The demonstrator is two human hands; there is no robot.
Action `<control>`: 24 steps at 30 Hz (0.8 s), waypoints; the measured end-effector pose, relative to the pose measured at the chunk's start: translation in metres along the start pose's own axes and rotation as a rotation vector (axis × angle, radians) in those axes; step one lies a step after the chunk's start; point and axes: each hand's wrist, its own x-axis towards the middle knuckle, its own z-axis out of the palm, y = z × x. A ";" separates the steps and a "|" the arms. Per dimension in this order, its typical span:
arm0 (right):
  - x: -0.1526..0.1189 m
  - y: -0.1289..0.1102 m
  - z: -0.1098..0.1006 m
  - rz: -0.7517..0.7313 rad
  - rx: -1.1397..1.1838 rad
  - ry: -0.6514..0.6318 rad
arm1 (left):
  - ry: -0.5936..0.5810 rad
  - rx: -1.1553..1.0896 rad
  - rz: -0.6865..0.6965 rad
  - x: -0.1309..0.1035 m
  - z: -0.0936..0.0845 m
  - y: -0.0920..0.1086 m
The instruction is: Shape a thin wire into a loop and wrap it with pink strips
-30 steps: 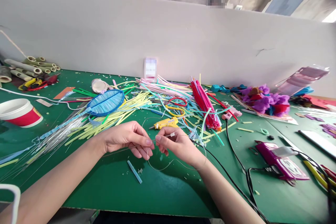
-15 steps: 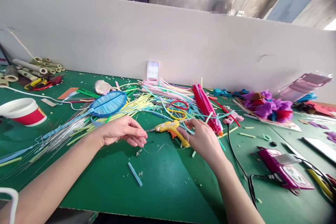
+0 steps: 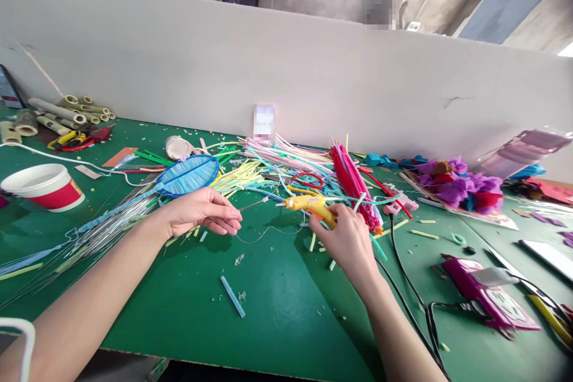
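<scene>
My left hand (image 3: 208,213) pinches a thin wire (image 3: 253,205) that points right, toward the glue gun's nozzle. A fine loose thread (image 3: 268,230) curves from these fingers toward my right hand (image 3: 347,233). That hand is closed round the handle of a yellow glue gun (image 3: 308,203), whose nozzle faces left. Just behind my left hand lies a blue mesh leaf shape (image 3: 190,175) with a wrapped stem. A short pale blue stick (image 3: 233,296) rests on the green table (image 3: 286,328) in front.
Coloured pipe cleaners (image 3: 290,158) and a red-pink bundle (image 3: 351,182) lie behind the hands. At left stands a paper cup (image 3: 45,188). A magenta power strip (image 3: 487,295) with black cables sits at right, purple flowers (image 3: 465,182) beyond it.
The glue gun is now held in my right hand, lifted and shifted slightly right. My left hand has moved a little left with the wire, and the view has shifted slightly.
</scene>
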 end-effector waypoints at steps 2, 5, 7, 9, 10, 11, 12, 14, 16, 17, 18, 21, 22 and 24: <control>0.004 0.003 -0.005 0.067 0.077 0.113 | 0.004 -0.002 -0.005 0.001 0.001 0.000; 0.007 0.003 -0.012 0.147 0.183 0.214 | -0.001 0.010 -0.025 0.002 0.005 -0.001; 0.006 0.003 -0.013 0.159 0.259 0.248 | -0.014 0.012 -0.036 0.003 0.009 -0.002; 0.004 0.001 -0.014 0.107 0.318 0.272 | -0.024 0.015 -0.040 0.004 0.013 -0.003; 0.002 0.000 -0.014 0.062 0.324 0.278 | -0.028 0.019 -0.040 0.005 0.015 -0.005; 0.000 -0.001 -0.013 0.012 0.307 0.278 | -0.033 0.023 -0.043 0.006 0.016 -0.006; -0.003 -0.002 -0.013 -0.040 0.268 0.273 | -0.038 0.029 -0.047 0.008 0.018 -0.007; -0.007 -0.005 -0.011 -0.158 0.158 0.282 | -0.049 0.038 -0.057 0.010 0.020 -0.009; -0.011 -0.009 -0.009 -0.296 0.061 0.322 | -0.056 0.045 -0.063 0.013 0.022 -0.011; -0.013 -0.010 -0.008 -0.358 0.027 0.349 | -0.057 0.048 -0.064 0.014 0.022 -0.012; -0.014 -0.011 -0.007 -0.407 0.000 0.374 | -0.057 0.051 -0.063 0.014 0.022 -0.012; -0.017 -0.014 -0.004 -0.464 -0.051 0.406 | -0.057 0.061 -0.067 0.015 0.022 -0.012; -0.018 -0.014 -0.004 -0.466 -0.058 0.402 | -0.058 0.063 -0.067 0.015 0.023 -0.012; -0.019 -0.015 -0.003 -0.462 -0.053 0.384 | -0.062 0.063 -0.064 0.016 0.023 -0.012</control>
